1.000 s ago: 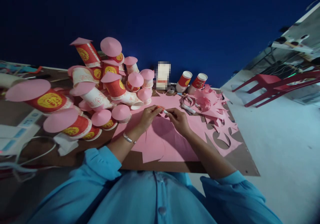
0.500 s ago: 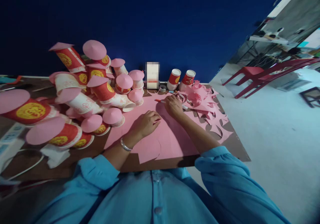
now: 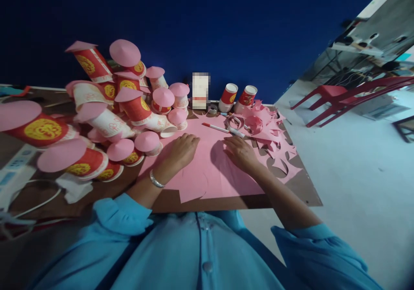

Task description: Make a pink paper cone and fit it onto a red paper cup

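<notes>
My left hand (image 3: pixel 183 148) rests over the left part of the pink paper sheets (image 3: pixel 216 178), fingers stretched out and holding nothing. Over on the right part of the sheets, my right hand (image 3: pixel 242 152) is also open, with bent, loose fingers. Just beyond its fingertips lie a white marker with a red end (image 3: pixel 215 128) and a second white pen-like thing (image 3: pixel 235 132). A curved cut or line shows near the sheets' front edge. To the left of my left hand stands a pink paper cone on a paper cup (image 3: pixel 148 143).
Several red and white paper cups with pink cone tops (image 3: pixel 132 104) pile up at left. Two bare cups (image 3: pixel 229 97) stand at the back. Pink scraps (image 3: pixel 271 130) cover the right side. A power strip (image 3: pixel 19 173) lies far left; a red chair (image 3: pixel 326 93) stands right.
My right hand has let go of the red-ended marker, now lying on the paper, and moved back toward me. My left hand has shifted slightly left and away from me. The camera view has shifted slightly.
</notes>
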A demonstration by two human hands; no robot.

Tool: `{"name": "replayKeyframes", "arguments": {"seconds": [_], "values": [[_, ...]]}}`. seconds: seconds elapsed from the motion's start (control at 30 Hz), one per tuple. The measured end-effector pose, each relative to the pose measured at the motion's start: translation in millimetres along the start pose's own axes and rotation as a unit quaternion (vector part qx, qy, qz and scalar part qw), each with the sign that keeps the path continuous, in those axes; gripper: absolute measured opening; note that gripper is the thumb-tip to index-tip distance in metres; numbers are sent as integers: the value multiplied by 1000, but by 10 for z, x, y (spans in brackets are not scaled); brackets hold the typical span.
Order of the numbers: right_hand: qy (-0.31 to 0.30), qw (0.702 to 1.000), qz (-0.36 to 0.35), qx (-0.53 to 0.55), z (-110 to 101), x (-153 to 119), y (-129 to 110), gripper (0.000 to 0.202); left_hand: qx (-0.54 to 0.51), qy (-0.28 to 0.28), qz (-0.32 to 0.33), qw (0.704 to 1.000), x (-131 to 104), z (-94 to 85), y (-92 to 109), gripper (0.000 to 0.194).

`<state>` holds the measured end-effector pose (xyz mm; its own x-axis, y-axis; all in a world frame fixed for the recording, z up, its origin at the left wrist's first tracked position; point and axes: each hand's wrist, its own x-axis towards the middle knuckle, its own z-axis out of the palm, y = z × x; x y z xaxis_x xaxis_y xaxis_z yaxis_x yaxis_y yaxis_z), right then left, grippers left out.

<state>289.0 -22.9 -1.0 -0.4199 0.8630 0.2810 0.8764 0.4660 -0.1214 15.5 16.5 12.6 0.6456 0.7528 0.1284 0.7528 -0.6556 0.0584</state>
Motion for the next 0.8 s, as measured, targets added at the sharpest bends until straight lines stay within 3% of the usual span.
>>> {"name": "replayKeyframes", "arguments": {"seconds": [0.13,0.33,0.57,0.8], "values": [[-23,998,-40,31,185,-63,-173,44,-2,3,11,1000,-163,65,-64,31],[-25,995,-80,50,431,-85,-286,49,-40,34,10,999,-639,221,-41,36],[-27,996,-75,42,422,-27,-301,49,-44,79,-38,995,-1061,223,67,38],[-30,996,-65,59,439,9,-304,48,-63,80,-41,994,-1233,362,68,39]]}}
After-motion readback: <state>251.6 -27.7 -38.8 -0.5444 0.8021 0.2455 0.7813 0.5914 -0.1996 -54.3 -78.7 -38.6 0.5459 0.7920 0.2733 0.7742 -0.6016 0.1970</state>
